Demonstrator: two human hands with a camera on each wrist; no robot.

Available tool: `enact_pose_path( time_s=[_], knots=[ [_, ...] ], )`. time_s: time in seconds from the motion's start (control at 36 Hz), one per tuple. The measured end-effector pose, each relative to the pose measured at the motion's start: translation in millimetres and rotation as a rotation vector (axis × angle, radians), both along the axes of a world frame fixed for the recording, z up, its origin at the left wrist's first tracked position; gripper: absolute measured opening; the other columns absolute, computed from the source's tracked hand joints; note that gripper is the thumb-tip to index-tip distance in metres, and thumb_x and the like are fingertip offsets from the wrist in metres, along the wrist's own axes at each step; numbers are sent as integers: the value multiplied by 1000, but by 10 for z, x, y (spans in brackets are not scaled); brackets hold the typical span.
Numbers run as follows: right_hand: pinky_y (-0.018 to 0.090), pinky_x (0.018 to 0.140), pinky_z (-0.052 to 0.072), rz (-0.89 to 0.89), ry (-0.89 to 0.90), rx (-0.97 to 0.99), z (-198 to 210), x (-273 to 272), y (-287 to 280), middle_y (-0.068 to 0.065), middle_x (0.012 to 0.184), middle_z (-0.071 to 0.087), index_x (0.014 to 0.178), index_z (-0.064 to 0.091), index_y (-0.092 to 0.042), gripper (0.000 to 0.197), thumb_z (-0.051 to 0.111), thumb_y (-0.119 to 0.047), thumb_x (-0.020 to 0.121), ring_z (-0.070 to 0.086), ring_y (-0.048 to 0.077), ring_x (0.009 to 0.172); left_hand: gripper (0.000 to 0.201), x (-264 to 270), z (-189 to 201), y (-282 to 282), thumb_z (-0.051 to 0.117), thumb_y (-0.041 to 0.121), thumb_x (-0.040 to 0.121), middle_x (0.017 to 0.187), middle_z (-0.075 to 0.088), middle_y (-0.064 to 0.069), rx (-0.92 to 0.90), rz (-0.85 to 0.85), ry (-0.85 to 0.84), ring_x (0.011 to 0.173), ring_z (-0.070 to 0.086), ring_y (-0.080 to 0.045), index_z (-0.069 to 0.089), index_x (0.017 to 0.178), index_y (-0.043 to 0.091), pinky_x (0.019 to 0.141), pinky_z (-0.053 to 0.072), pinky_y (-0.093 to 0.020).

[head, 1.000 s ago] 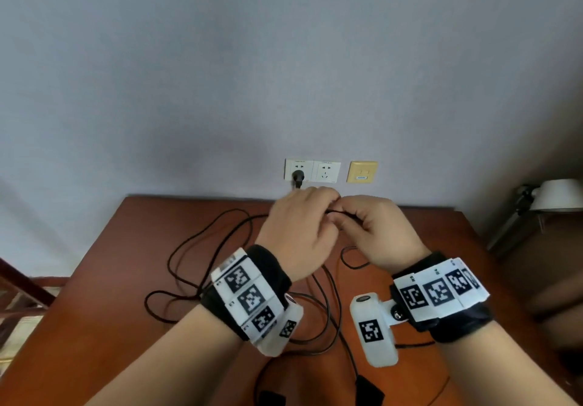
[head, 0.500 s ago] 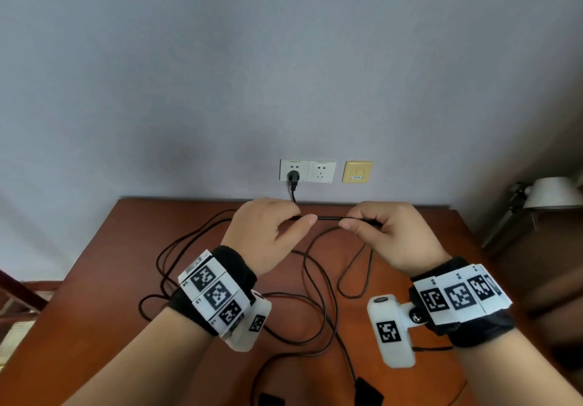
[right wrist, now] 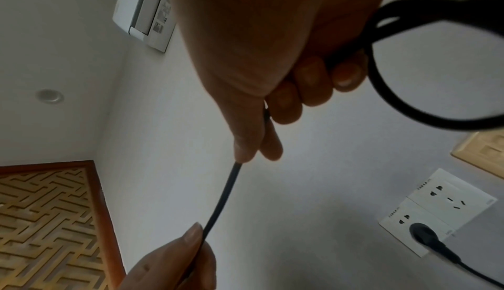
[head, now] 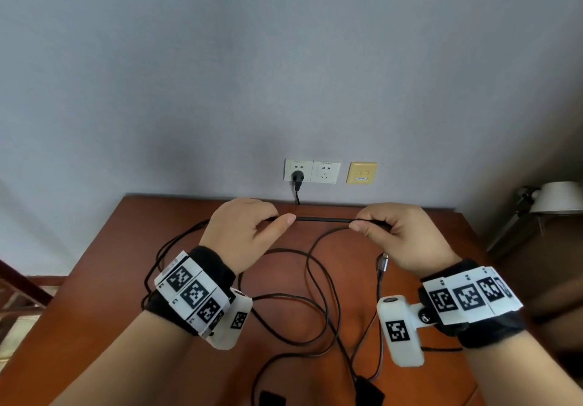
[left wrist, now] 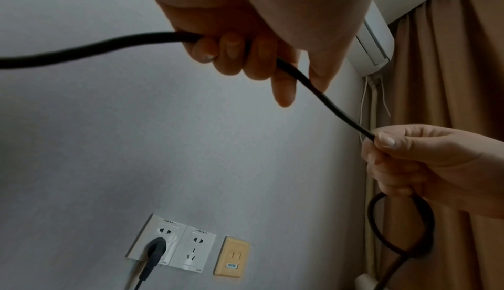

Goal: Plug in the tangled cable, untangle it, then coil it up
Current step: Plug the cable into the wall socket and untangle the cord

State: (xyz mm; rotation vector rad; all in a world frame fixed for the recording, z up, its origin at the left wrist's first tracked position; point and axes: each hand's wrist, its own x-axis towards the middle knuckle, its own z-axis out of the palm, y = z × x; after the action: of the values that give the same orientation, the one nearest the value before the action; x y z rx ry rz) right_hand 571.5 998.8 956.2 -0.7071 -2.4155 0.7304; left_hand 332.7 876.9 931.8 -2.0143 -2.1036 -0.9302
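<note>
1. Since a second ago the two hands have drawn apart from a close huddle, so a straight run of the cable (head: 321,219) now spans the gap between them at mid-frame.
2. Nearest, at the bottom of the head view, slack loops of it lie crossed over one another on the brown surface (head: 94,311).
3. Above them, the left hand (head: 243,232) has its fingers curled round the cable with the thumb along it; the right hand (head: 397,235) pinches it and also holds a small loop, seen in the wrist views.
4. It looks light, limp and smooth, likely to slip and kink; best gripped near a crossing.
5. Farthest, the plug (head: 297,177) sits in the left wall socket (head: 298,169).
</note>
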Motion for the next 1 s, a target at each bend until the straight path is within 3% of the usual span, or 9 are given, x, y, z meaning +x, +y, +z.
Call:
enact_pose_path(
  time_s=[0.08, 0.17, 0.22, 0.36, 0.44, 0.56, 0.78, 0.89, 1.0],
  knots=[
    [27, 64, 47, -1, 35, 11, 9, -66, -3, -10, 68, 63, 76, 68, -22, 16, 63, -27, 90, 59, 9, 67, 41, 1, -22, 43, 36, 52, 93, 52, 39, 9, -9, 27, -40, 57, 41, -9, 35, 56, 33, 55, 28, -25],
    [35, 67, 49, 23, 40, 35, 18, -178, -60, -5, 72, 66, 79, 69, -18, 20, 59, -32, 90, 62, 11, 70, 26, 119, 25, 90, 38, 31, 91, 72, 55, 17, 5, -6, -109, 74, 54, -13, 64, 89, 28, 69, 41, -31],
    [33, 65, 48, 84, 28, 62, 20, -270, -130, -7, 71, 65, 79, 69, -18, 20, 58, -31, 89, 60, 9, 68, 30, 312, 113, 110, 40, 20, 86, 80, 56, 14, -2, -104, -158, 78, 52, -11, 62, 106, 22, 71, 41, -30],
    [20, 63, 45, 195, 24, 95, 23, -341, -206, -9, 75, 64, 84, 71, -13, 9, 62, -12, 85, 57, 2, 70, 34, 640, 229, 159, 39, 23, 82, 91, 55, 2, -162, -229, -370, 78, 51, -13, 45, 116, 19, 69, 41, -28],
    [17, 74, 44, 108, 39, 99, -4, -240, -136, -9, 87, 68, 94, 72, -17, 13, 65, -17, 84, 59, 3, 82, 26, 576, 232, 180, 47, 27, 89, 86, 62, 2, -263, -192, -336, 76, 56, -15, 47, 114, 22, 68, 44, -30],
    [19, 75, 46, -100, 107, 75, -19, -85, -15, -8, 88, 64, 93, 69, -19, 11, 70, -12, 84, 59, 4, 84, 18, 457, 196, 199, 51, 36, 94, 85, 67, 7, -241, -147, -213, 79, 59, -10, 64, 94, 25, 73, 45, -27],
    [28, 92, 47, -88, -43, -109, -190, -34, -84, -9, 106, 65, 108, 62, -24, 27, 63, -11, 84, 59, 7, 102, 18, 387, 221, 137, 50, 28, 98, 88, 67, 19, -84, -179, -421, 86, 60, 1, 67, 100, 26, 77, 43, -13],
    [25, 88, 48, -134, -25, -220, -285, -41, -141, -9, 97, 70, 99, 65, -28, 12, 59, -21, 91, 64, 7, 94, 19, 381, 237, 86, 49, 23, 98, 92, 68, 20, -9, -177, -471, 91, 60, 2, 68, 101, 23, 79, 41, -9],
    [33, 84, 49, -152, 32, -232, -323, -54, -176, 1, 88, 70, 92, 63, -28, 9, 55, -26, 94, 64, 17, 88, 20, 341, 179, 54, 48, 17, 98, 76, 64, 23, -31, -132, -497, 77, 58, 9, 68, 99, 21, 70, 38, -6]
  ],
)
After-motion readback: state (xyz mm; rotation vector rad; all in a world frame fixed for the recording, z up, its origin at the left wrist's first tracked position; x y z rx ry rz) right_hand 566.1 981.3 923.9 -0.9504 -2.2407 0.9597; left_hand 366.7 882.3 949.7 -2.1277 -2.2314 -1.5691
